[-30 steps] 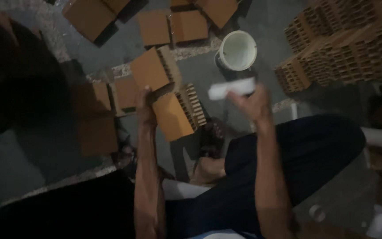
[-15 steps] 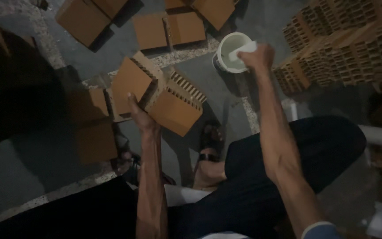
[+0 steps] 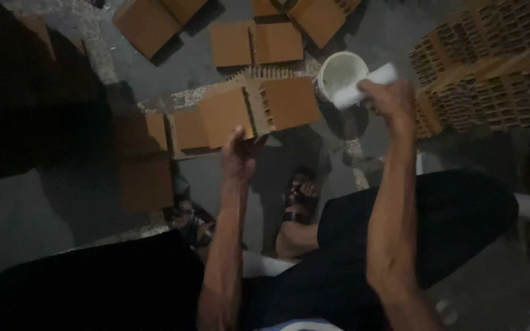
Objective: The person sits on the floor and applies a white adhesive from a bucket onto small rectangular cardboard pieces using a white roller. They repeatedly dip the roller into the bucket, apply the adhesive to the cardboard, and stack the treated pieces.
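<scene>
The left hand (image 3: 238, 156) grips the near edge of a hollow clay brick (image 3: 259, 110), fingers curled under its lower corner, and holds it up off the floor (image 3: 44, 214). The brick is orange and flat-faced, with a ribbed band of open cells showing across its middle and along its top edge. Its right corner sits just beside the bucket (image 3: 340, 76), nearly touching the rim.

The right hand (image 3: 387, 104) is clenched around a white tool (image 3: 363, 86); blur hides what kind it is. The tool's far end points over the bucket's mouth. The bucket is round and white, and its inside looks pale; I cannot tell what it holds.

Beyond the left hand, more bricks (image 3: 256, 43) lie flat on the grey floor, some side by side and touching, with narrow gaps of bare concrete between the groups. Left of that hand two more bricks (image 3: 154, 132) lie in shadow. To the right of the right hand a stack (image 3: 492, 67) of the same bricks rises, cell ends facing out like a grid, close against the bucket's side.

Below the hands, the person's dark-trousered knee (image 3: 424, 214) fills the right, and a sandalled foot (image 3: 299, 199) rests on the floor between the forearms. The open floor lies mostly left of the left arm, dim and bare.
</scene>
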